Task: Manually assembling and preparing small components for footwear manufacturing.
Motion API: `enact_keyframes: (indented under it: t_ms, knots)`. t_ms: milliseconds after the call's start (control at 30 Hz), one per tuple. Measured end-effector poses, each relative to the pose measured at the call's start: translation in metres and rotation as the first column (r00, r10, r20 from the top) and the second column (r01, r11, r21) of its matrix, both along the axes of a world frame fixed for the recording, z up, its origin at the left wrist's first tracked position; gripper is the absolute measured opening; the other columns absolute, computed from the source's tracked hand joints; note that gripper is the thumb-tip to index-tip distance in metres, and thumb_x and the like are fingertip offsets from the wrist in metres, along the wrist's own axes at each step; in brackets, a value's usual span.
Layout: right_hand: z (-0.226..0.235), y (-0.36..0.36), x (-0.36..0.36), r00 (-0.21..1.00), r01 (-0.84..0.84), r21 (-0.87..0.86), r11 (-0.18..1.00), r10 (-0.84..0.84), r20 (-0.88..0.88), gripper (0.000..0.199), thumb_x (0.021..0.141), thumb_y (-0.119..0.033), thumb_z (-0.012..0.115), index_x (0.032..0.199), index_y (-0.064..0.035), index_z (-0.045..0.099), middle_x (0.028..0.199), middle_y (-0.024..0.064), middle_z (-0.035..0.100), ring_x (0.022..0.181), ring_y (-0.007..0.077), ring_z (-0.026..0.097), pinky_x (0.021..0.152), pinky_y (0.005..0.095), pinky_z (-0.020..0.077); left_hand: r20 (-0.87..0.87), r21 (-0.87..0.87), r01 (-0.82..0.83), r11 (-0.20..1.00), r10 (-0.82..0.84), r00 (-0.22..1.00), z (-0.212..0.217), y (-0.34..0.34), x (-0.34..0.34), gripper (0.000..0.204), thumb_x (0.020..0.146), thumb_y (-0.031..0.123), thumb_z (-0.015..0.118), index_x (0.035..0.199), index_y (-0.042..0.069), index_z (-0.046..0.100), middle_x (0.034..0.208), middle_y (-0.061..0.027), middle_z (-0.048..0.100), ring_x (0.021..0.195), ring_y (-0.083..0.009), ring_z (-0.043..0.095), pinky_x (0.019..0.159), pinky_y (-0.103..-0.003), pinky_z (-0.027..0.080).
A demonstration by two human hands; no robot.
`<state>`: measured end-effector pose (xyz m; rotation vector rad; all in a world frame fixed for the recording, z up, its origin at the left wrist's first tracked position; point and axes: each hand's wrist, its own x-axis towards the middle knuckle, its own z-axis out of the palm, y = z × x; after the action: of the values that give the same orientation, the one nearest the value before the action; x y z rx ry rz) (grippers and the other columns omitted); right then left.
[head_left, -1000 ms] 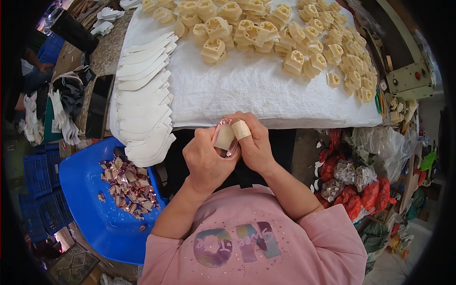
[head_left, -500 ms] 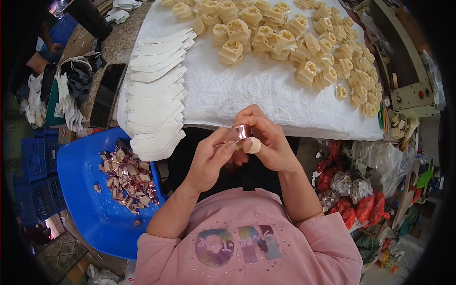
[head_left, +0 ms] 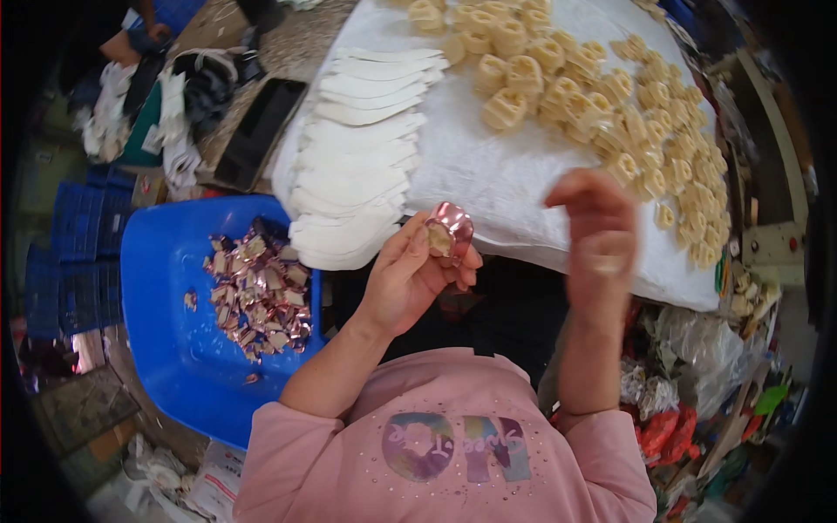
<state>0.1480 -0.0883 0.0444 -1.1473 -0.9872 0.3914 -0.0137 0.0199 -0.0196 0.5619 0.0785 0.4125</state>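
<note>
My left hand (head_left: 399, 277) is closed on a shiny pink curved piece (head_left: 453, 222) with a beige part showing inside it. It holds the piece over my dark lap, just off the table's near edge. My right hand (head_left: 597, 222) is raised over the right part of the near edge, apart from the piece. Motion smears its fingers, and a pale wrap (head_left: 604, 263) shows on its thumb. Cream hollow moulded pieces (head_left: 526, 77) lie beyond the hands. Left of them, white curved flat pieces (head_left: 353, 179) overlap in a row.
A blue plastic tub (head_left: 179, 370) at my left holds a heap of shiny pink pieces with beige backing (head_left: 266, 292). White woven cloth (head_left: 488, 179) covers the table. A dark phone (head_left: 260, 133) lies at its left. Red and clear plastic bags (head_left: 667, 431) are heaped at the right.
My right hand has left the pink piece and moved right and up. My left hand keeps the piece, now turned with its inside showing. The view has shifted, so the table sits further right.
</note>
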Motion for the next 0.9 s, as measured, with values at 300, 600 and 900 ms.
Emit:
enact_keyframes:
  t_ms: [300,600,900]
  knots:
    - [0.036,0.016,0.008,0.978,0.042,0.047,0.998,-0.050,0.202,0.024,0.086,-0.010,0.051,0.106,0.0027,0.051,0.093,0.0105,0.056,0.086,0.0161,0.054,0.079,0.0301,0.0433,-0.149,0.249,-0.310,0.918,0.352,0.924,0.010,0.024,-0.046,0.032,0.098,0.029,0.036,0.112,0.002,0.047,0.091,-0.0149,0.061,0.075,-0.0194,0.060,0.069,-0.030,0.048]
    - [-0.012,0.066,-0.017,0.901,0.000,-0.324,0.946,0.140,0.410,0.020,0.076,-0.004,0.066,0.094,-0.0031,0.059,0.085,0.0079,0.057,0.082,0.0228,0.054,0.073,0.0311,0.0439,-0.055,0.981,0.190,0.047,0.998,0.036,-0.020,0.066,-0.175,0.033,0.087,0.011,0.055,0.120,0.004,0.052,0.099,-0.0120,0.058,0.093,-0.0220,0.055,0.083,-0.034,0.044]
    - [-0.024,0.107,-0.038,0.752,0.102,-0.323,0.941,0.140,0.644,0.019,0.077,-0.005,0.063,0.095,-0.0060,0.062,0.091,0.0078,0.055,0.092,0.0266,0.048,0.081,0.0356,0.0378,0.059,0.949,0.300,-0.094,0.991,0.124,0.002,0.073,-0.124,0.039,0.081,0.009,0.059,0.119,0.006,0.053,0.108,-0.0144,0.054,0.100,-0.0277,0.052,0.088,-0.036,0.041]
